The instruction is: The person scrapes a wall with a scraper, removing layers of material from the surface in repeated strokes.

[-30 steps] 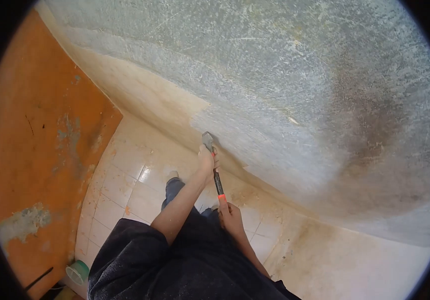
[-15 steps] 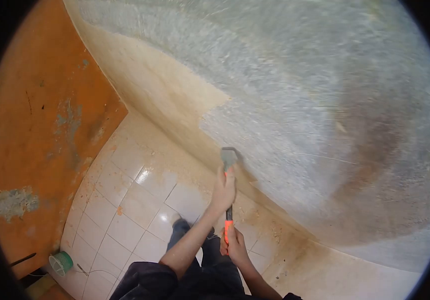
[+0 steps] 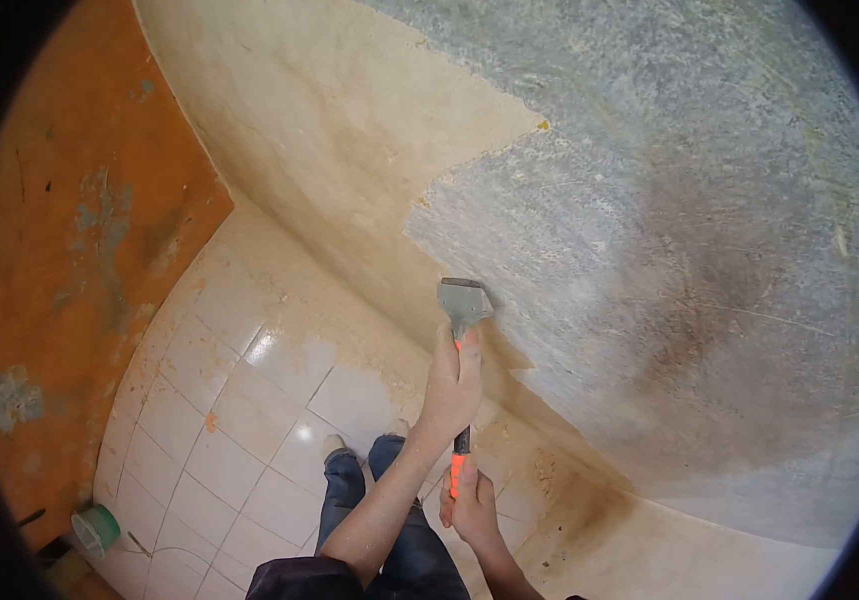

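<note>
A long-handled scraper with a wide metal head and black and orange handle lies over the wall. My left hand is wrapped round its shaft just below the head. Lower down, my right hand grips the orange end of the handle. The scraper's edge is at the border between rough grey-blue coating and bare tan wall. That border runs jagged, with a pointed grey corner left of the blade.
An orange wall with worn patches stands at the left. White floor tiles carry dust and flakes. A green container lies at the lower left, near a thin cord. My shoes stand close to the wall's base.
The view has shifted, showing more bare tan wall at the top and more of my legs. The scraper's head has moved slightly up the wall and shows broader; both hands keep their grip.
</note>
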`<state>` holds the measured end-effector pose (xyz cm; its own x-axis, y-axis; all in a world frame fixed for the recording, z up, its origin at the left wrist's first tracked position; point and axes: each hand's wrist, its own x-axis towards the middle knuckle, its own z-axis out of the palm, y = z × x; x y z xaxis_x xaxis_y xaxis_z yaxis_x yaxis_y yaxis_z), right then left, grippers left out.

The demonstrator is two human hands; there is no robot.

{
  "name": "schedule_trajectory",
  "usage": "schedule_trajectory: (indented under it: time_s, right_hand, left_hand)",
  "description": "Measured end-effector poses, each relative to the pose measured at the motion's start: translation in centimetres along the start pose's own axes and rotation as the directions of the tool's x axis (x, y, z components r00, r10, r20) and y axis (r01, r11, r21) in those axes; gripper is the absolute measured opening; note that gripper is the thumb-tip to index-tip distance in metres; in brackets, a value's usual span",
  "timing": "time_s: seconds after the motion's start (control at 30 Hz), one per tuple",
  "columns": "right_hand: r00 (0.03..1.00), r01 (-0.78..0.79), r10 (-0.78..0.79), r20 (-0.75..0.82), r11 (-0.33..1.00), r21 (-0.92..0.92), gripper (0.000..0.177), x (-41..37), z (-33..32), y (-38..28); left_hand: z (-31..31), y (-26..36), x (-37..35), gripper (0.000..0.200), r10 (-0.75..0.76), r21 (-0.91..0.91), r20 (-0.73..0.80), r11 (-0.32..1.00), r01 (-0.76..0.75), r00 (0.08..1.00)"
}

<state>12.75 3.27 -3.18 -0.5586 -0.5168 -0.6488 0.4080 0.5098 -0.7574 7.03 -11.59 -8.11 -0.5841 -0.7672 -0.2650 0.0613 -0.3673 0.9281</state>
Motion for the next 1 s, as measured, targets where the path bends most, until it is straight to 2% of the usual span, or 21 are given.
schedule_trajectory:
  time_s: [0.07, 0.13, 0.2, 0.23, 0.3, 0.33, 0.4, 0.43, 0.5, 0.53, 0.67, 0.73, 0.8, 0.83, 0.9, 1.0]
  right_hand:
    - [0.999, 0.046, -0.047, -0.022, 0.998, -0.030, 0.058, -0.4, -0.2, 0.1]
    - [1.000, -0.023, 0.023, 0.001, 0.999, 0.029, 0.058, -0.9, -0.5, -0.1]
    - [0.999, -0.032, 0.031, 0.032, 0.999, 0.043, 0.057, -0.1, -0.6, 0.0]
    - [0.997, -0.040, 0.036, 0.074, 0.998, 0.047, 0.056, 0.4, -0.6, -0.1]
    - [0.999, -0.033, 0.032, 0.037, 0.999, 0.029, 0.056, -0.6, -0.6, 0.4]
    - [1.000, -0.013, 0.013, -0.007, 1.000, 0.014, 0.055, -0.9, -0.4, 0.3]
    - [1.000, -0.011, 0.011, 0.015, 1.000, -0.009, 0.055, -0.6, -0.8, -1.0]
    - [0.999, -0.014, 0.016, 0.035, 0.999, -0.037, 0.054, -0.5, -1.0, -1.5]
    - [0.999, -0.017, 0.017, 0.048, 1.000, -0.003, 0.054, 0.2, -0.8, -1.5]
    - [0.997, -0.033, 0.031, 0.064, 0.999, 0.025, 0.053, 0.3, -0.7, -1.3]
    - [1.000, 0.019, -0.019, 0.000, 1.000, 0.011, 0.060, -0.8, -0.4, -0.2]
    - [0.997, 0.025, -0.020, 0.074, 0.997, -0.069, 0.060, 0.4, -1.1, -1.9]
    - [0.996, -0.017, 0.022, 0.085, 0.998, -0.052, 0.059, 0.9, -1.0, -1.8]
    - [0.998, -0.022, 0.023, 0.063, 1.000, -0.013, 0.056, 0.5, -0.9, -1.2]
    - [0.999, -0.012, 0.010, 0.042, 0.999, 0.040, 0.054, 0.1, -0.5, -0.7]
    - [0.999, -0.042, 0.042, -0.003, 0.999, 0.025, 0.053, -0.4, -0.7, -1.2]
  left_hand:
    - [0.9, -0.2, -1.2, 0.032, 0.047, 0.019, 0.007, 0.999, -0.047, 0.999]
    - [0.8, 0.9, -1.0, 0.033, 0.095, 0.043, 0.025, 0.994, -0.096, 0.995]
    - [-0.1, 1.7, 0.1, 0.037, -0.044, 0.028, 0.023, 0.999, 0.043, 0.999]
    - [0.0, 1.5, 0.2, 0.037, -0.042, 0.027, 0.016, 0.999, 0.041, 0.999]
    - [0.3, 0.8, -0.4, 0.034, 0.079, 0.085, -0.016, 0.993, -0.077, 0.997]
    - [0.6, 0.3, -0.6, 0.034, 0.083, 0.090, -0.016, 0.993, -0.081, 0.996]
    - [1.2, 0.4, -1.1, 0.032, 0.157, 0.038, -0.009, 0.987, -0.156, 0.988]
    - [1.0, 0.9, -0.9, 0.032, 0.155, 0.039, -0.001, 0.987, -0.155, 0.988]
    - [-0.1, 2.1, 0.2, 0.029, -0.014, -0.013, 0.026, 1.000, 0.014, 1.000]
    - [0.0, 1.8, 0.0, 0.029, -0.017, -0.012, 0.020, 1.000, 0.017, 1.000]
    - [0.7, 0.3, -0.2, 0.026, 0.094, 0.040, 0.005, 0.995, -0.094, 0.996]
    - [0.5, 0.8, -0.2, 0.026, 0.144, 0.066, -0.001, 0.987, -0.144, 0.990]
    - [-0.6, 2.2, 0.7, 0.035, -0.104, -0.004, 0.045, 0.995, 0.104, 0.994]
    - [-0.4, 1.6, 0.1, 0.035, -0.114, -0.002, 0.042, 0.993, 0.115, 0.993]
    - [0.1, 0.9, -0.6, 0.038, 0.016, 0.087, 0.069, 0.996, -0.022, 0.998]
    - [-0.2, 1.2, 0.7, 0.036, 0.058, 0.077, 0.040, 0.995, -0.060, 0.998]
